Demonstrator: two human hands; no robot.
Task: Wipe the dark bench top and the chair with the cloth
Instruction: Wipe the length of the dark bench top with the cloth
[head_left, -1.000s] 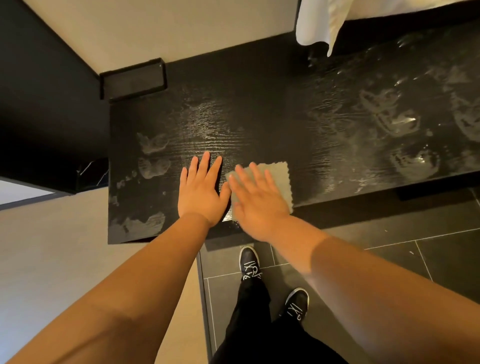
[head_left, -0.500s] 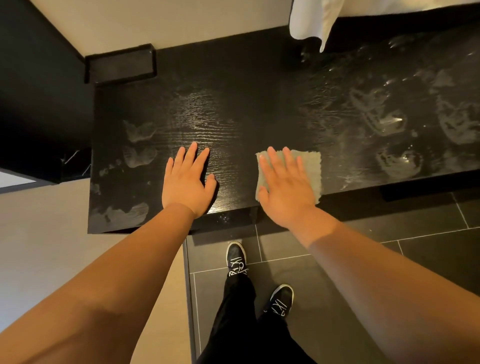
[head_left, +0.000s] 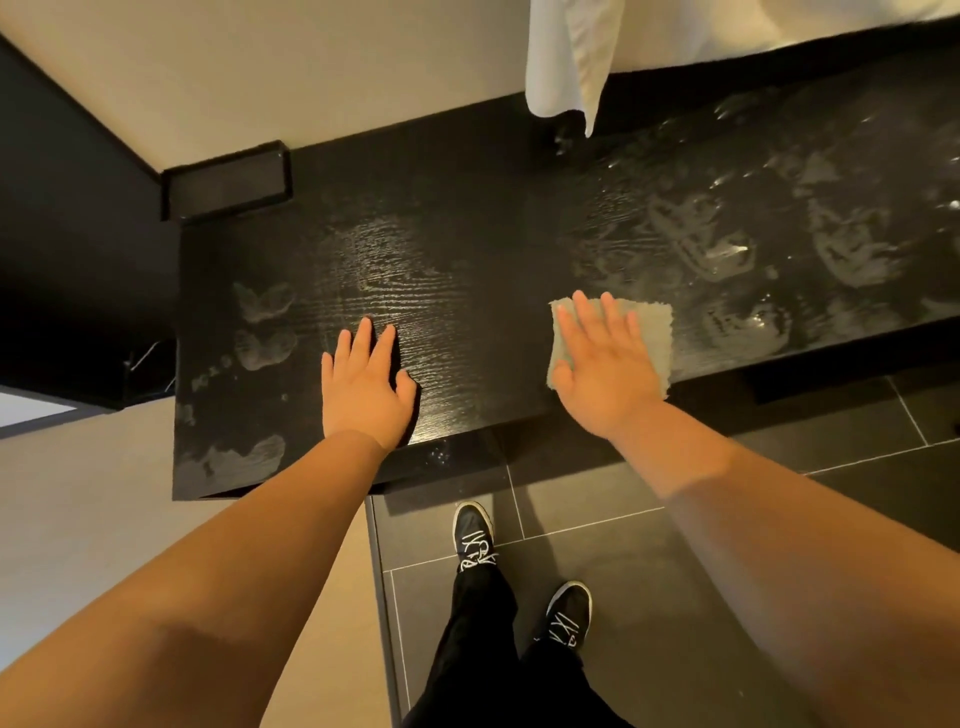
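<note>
The dark wood-grain bench top (head_left: 467, 249) runs across the view, with pale smears on its left end and right half. My right hand (head_left: 605, 366) lies flat, fingers spread, pressing a grey-green cloth (head_left: 652, 335) onto the bench near its front edge. My left hand (head_left: 366, 384) rests flat on the bare bench top to the left, holding nothing. No chair is in view.
White bedding (head_left: 566, 62) hangs over the bench's back edge at upper right. A black box (head_left: 226, 182) sits at the back left corner. My feet in black shoes (head_left: 472, 535) stand on dark floor tiles (head_left: 649, 597) below the bench.
My right hand has slid the cloth to the right along the front of the bench, away from my left hand. The left hand has stayed planted.
</note>
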